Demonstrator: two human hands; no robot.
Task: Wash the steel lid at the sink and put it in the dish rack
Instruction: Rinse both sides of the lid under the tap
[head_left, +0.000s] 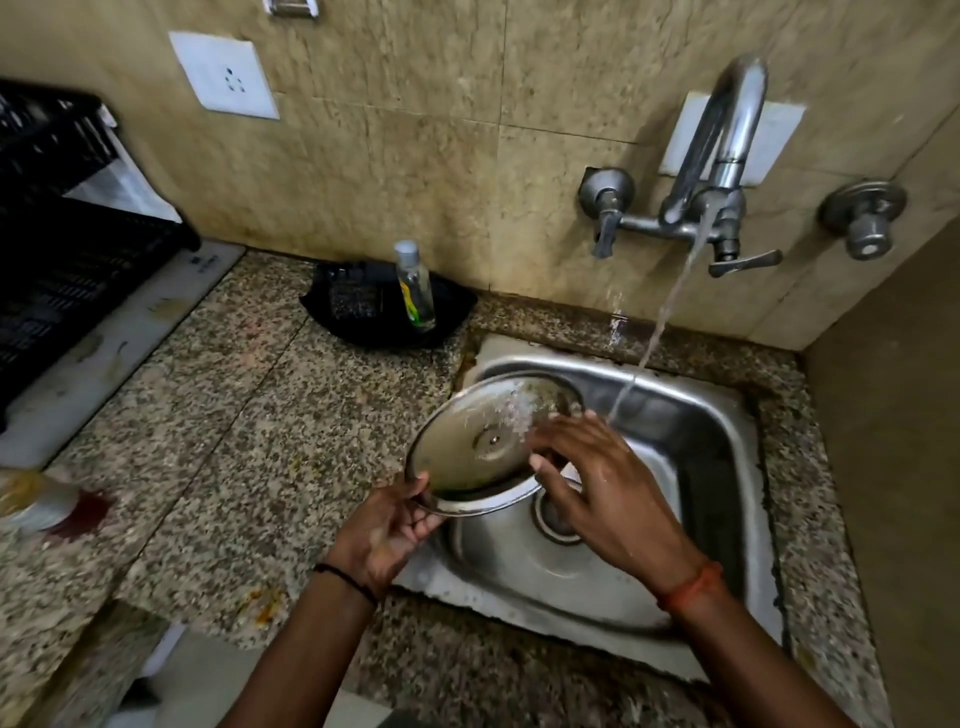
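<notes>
- Far left: black dish rack (62, 218) sits on a white tray at the counter's (218, 415) back left corner, well apart from the sink. Nothing of the task is in it yet.
- Left of centre, against the wall: clear bottle (414, 286) stands upright on a black dish; untouched.
- Left hand (387, 525): fingers curled round the near-left rim of the steel lid (467, 457), thumb on top. It carries the lid's weight.
- Steel lid: held over the sink's left half, tilted, inner face up toward the camera. Round, shallow, raised rim, small rivet boss at centre. Surface looks dull with a brownish-green film near the lower edge; water splashes white on the upper right part.
- Right hand (597, 483): fingers loosely spread, tips on the lid's right side near the rim, holding nothing. Reads as rubbing the face.
- Right: tap (722, 156) is running; the stream falls just past the lid's far right edge into the sink (717, 426).
- Step in hand, by my judgement: washing, about midway; film not yet off.
- Next move calls for turning the lid under the stream to rinse the lower edge, then a long carry left to the rack. Wet steel is slick, so a firm rim grip is needed.
</notes>
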